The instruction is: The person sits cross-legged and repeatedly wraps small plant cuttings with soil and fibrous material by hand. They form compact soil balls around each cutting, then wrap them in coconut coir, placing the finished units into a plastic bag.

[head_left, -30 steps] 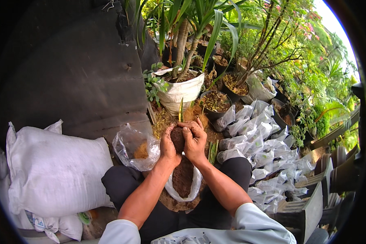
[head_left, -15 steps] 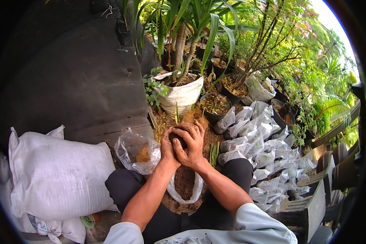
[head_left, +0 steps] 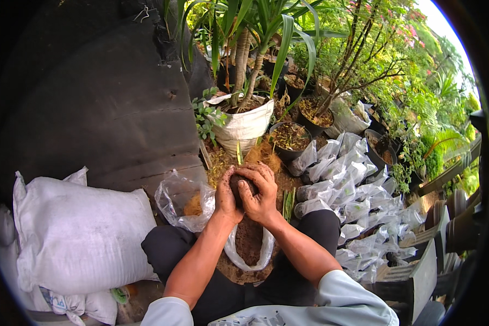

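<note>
Your left hand and your right hand are both closed around one small dark ball of soil, in front of your knees. The two hands press it from both sides, so no hand is nearer than the other: the left palm covers its left side and the right fingers curl over its top and right side. Only a small dark part of the ball shows between your thumbs.

A thin green shoot stands up out of the ball, at the far side from you. So the long axis of the thing is nearly upright, a little tilted away from your body, and the shoot is free of your fingers.

Directly below your hands, between your legs, lies an open clear plastic bag with brown soil in it. Its mouth is toward you, and the ball is above its far end, not touching it as far as I can tell.

Just beside your left hand is another clear bag, crumpled. To your right lie many filled small bags in rows, well apart from the ball.
</note>
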A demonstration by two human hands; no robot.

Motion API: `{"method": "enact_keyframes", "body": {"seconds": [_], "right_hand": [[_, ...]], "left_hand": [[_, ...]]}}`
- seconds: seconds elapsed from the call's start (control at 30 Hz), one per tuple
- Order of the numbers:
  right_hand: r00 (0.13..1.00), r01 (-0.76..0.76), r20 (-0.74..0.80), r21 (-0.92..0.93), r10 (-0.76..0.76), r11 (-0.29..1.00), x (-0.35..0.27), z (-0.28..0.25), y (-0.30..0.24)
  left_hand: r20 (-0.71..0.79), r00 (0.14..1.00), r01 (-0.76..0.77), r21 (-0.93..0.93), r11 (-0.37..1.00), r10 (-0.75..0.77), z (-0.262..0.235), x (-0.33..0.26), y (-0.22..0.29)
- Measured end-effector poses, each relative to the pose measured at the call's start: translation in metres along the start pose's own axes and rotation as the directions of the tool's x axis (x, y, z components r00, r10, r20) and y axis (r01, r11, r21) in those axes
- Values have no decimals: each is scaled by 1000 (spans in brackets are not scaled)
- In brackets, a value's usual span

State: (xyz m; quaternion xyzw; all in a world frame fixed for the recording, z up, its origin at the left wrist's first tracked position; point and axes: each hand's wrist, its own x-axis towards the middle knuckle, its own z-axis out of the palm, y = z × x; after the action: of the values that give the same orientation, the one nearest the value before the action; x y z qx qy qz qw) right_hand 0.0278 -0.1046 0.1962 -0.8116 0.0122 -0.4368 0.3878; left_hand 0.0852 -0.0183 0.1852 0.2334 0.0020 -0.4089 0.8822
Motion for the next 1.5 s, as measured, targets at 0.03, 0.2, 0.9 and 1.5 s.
{"method": "enact_keyframes", "body": {"seconds": [0.03,0.2,0.9,1.5], "right_hand": [[1000,-4,-26,104,7,995,0,0,-1],[977,-134,-109,350,183,927,3,2,-4],[995,83,35,170,-90,982,4,-2,-9],[966,-184,-84,441,245,878,2,4,0]], "left_hand": [[-34,999,-22,24,999,23,-1,0,0],[-81,996,-17,186,982,32,-3,-4,6],[-171,984,-21,145,989,45,-6,-8,14],[-164,985,50,35,998,-43,1,-6,-1]]}}
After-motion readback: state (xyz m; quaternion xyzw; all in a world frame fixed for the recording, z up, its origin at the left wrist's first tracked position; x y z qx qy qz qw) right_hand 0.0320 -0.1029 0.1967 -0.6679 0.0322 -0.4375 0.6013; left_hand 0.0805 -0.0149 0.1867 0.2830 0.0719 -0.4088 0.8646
